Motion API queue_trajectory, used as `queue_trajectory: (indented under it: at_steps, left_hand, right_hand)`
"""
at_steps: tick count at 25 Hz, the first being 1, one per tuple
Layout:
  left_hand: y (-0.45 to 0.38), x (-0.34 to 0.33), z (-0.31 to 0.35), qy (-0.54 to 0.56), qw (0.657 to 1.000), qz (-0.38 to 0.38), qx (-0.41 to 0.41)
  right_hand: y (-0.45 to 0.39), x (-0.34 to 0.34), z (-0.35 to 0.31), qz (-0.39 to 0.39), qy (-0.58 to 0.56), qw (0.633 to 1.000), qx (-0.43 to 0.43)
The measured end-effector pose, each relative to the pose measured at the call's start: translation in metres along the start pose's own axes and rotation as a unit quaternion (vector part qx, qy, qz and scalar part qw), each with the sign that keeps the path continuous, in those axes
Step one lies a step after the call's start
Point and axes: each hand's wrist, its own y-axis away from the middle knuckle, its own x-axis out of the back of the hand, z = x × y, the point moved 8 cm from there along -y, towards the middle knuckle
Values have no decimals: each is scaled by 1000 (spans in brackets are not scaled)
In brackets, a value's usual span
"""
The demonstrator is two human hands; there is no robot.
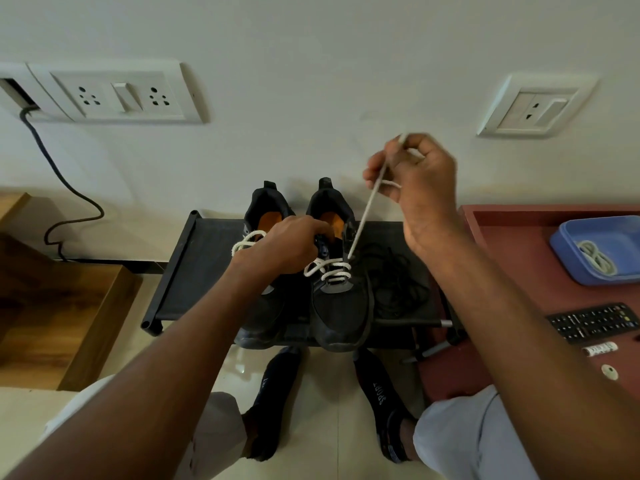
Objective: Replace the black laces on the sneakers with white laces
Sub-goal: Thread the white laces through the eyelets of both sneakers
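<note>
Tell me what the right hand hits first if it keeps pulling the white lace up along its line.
Likely nothing close: the right hand draws the white lace up and away from the shoe; only the bare wall lies beyond, though depth is unclear.

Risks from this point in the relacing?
1. The right hand pulls the white lace taut and high; the right shoe could tip if the left hand loosens its hold.
2. The loose black lace beside the shoe may snag.
</note>
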Motion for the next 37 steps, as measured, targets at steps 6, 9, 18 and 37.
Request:
queue_trajectory:
  at_steps: [6, 9, 18, 37]
  left_hand:
    - [0, -1, 1, -3, 1000, -20, 1]
    - [-2, -5, 1, -7, 1000, -24, 3]
    - [0, 3, 2, 2, 1000, -28, 1]
    - [2, -3, 2, 4, 1000, -30, 3]
  right_hand:
    - [15, -7, 68, -266, 542, 795, -55]
    - [32, -7, 101, -350, 608, 699, -136]
    - [-5, 10, 1, -32, 120, 992, 21]
    - [20, -8, 107, -279, 548, 771, -162]
